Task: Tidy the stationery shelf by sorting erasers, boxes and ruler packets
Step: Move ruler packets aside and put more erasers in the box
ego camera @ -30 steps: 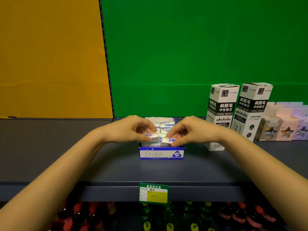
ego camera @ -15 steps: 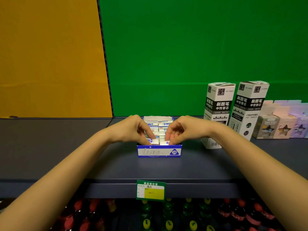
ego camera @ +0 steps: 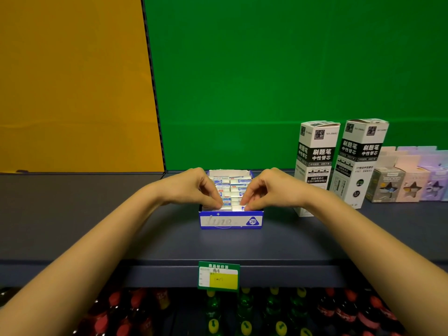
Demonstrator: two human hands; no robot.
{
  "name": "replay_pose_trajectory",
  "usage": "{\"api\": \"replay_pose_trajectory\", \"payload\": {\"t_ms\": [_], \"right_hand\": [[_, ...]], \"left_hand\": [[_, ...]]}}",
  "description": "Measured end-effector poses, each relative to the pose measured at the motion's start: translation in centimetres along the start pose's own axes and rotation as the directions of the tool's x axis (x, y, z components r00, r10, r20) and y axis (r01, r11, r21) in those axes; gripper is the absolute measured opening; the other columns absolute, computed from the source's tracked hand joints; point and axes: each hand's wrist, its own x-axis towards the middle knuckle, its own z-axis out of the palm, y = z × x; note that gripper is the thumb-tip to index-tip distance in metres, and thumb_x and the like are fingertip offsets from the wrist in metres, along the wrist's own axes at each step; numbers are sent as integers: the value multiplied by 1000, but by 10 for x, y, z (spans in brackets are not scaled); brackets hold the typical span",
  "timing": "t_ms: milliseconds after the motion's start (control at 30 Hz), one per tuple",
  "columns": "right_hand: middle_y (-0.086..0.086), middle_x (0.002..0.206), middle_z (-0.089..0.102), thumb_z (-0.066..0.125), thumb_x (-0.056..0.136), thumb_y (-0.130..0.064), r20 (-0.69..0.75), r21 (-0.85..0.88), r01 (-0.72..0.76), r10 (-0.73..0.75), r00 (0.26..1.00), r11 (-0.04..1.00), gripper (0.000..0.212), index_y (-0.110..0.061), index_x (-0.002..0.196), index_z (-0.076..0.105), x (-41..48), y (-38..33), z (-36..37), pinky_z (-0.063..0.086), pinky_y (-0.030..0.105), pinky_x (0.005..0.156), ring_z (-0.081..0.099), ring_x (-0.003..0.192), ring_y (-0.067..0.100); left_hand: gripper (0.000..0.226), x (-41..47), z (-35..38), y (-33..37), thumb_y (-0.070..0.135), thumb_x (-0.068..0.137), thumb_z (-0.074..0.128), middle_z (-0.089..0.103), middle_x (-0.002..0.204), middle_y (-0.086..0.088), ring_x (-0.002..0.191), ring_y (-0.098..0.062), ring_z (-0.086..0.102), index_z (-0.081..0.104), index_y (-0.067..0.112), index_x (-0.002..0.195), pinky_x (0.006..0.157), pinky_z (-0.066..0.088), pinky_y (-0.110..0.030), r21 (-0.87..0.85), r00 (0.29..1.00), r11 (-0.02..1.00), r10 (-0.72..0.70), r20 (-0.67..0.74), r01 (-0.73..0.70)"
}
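Both bare forearms are reaching in from the bottom corners and meeting over the small blue-and-white open cardboard eraser box [ego camera: 230, 220], which is sitting mid-shelf on the dark grey metal shelf [ego camera: 97, 226].

The left hand [ego camera: 191, 187] is hovering palm-down over the box's left front corner, wrist slightly raised, with thumb and fingertips pinched together on the front-left white eraser with a blue sleeve [ego camera: 221, 207]. Looks like a closed pinch on it, though the contact is partly hidden by the fingers.

The box's long axis is running away from the camera, towards the green back panel [ego camera: 266, 81]. The erasers inside are packed in two columns, each lying crosswise, long side going left-right.

The right hand [ego camera: 269, 187] is mirroring the left, knuckles up, fingertips curled down and pinched on the front-right white eraser [ego camera: 238, 208] just behind the box's front wall.

Right of the box, two tall white-and-black refill cartons [ego camera: 339, 161] are standing upright, the nearer one just beside the right wrist. Further right, a row of small pastel star-window boxes [ego camera: 409, 185].

Below the box, a green-and-yellow price tag [ego camera: 219, 276] is hanging on the shelf edge.

Compared with a second ago, both hands are sitting lower, and the two erasers they were holding above the rim are now down in the front row.
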Motion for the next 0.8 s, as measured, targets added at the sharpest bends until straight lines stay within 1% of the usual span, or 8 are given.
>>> {"api": "replay_pose_trajectory", "payload": {"t_ms": [100, 167, 233, 300, 367, 467, 667, 800], "right_hand": [[-8, 72, 66, 73, 76, -12, -24, -51, 15, -16, 1000, 999, 21, -8, 97, 74, 0, 1, 1, 40, 3, 53, 55, 52, -11], [1, 85, 72, 73, 77, -15, -41, -93, 29, -33, 999, 995, 21, -10, 97, 74, -1, 2, 2, 40, 3, 55, 58, 59, -5], [5, 97, 73, 71, 78, -18, -47, -134, 37, -44, 998, 990, 22, -12, 99, 74, -2, 3, 3, 42, 4, 58, 62, 74, 5], [6, 102, 72, 70, 79, -21, -46, -170, 41, -49, 998, 985, 24, -13, 101, 73, -3, 4, 3, 44, 9, 63, 65, 88, 14], [6, 104, 71, 69, 80, -22, -49, -193, 47, -57, 997, 980, 25, -13, 103, 72, -4, 3, 3, 47, 17, 70, 64, 93, 17], [5, 107, 70, 68, 81, -23, -51, -220, 55, -68, 996, 974, 26, -13, 105, 72, -6, 1, 3, 46, 18, 73, 63, 95, 16], [3, 104, 71, 65, 83, -25, -66, -318, 71, -96, 993, 945, 24, -15, 103, 72, -6, -2, 7, 42, 19, 74, 59, 85, 8], [1, 102, 70, 61, 86, -31, -83, -314, 64, -95, 992, 947, 24, -17, 101, 73, -10, -4, 10, 49, 33, 83, 63, 91, 15]], "left_hand": [[21, 0, 2, 2, 12, 80, 68, 69, 86, 3, 76, -4, 63, 70, 5, 100, 54, 48, -9, 80, 1000, 997, 5, -14, -4], [20, 0, 3, 2, 11, 80, 68, 66, 82, 8, 65, 2, 61, 69, 6, 100, 52, 46, -9, 106, 1000, 994, 7, -16, -5], [22, 0, 4, 2, 11, 80, 68, 67, 85, 4, 67, 2, 61, 69, 6, 101, 52, 46, -9, 112, 1000, 994, 9, -22, -7], [22, -1, 4, 2, 11, 80, 68, 67, 90, -1, 73, -5, 61, 69, 6, 101, 52, 47, -9, 111, 999, 994, 18, -29, -14], [21, -3, 5, 2, 12, 81, 67, 67, 93, -1, 84, -11, 62, 70, 7, 101, 54, 48, -10, 90, 999, 996, 22, -29, -20], [20, -5, 5, 1, 13, 81, 66, 68, 94, 1, 98, -18, 63, 70, 8, 100, 58, 52, -12, 81, 999, 997, 22, -38, -19], [18, -7, 9, 2, 15, 81, 67, 68, 94, -1, 98, -21, 64, 71, 10, 98, 60, 53, -16, 119, 996, 992, 37, -76, -28], [18, -8, 12, 5, 13, 81, 67, 71, 98, -9, 91, -22, 65, 71, 8, 98, 57, 50, -14, 164, 993, 986, 46, -108, -28]]}}
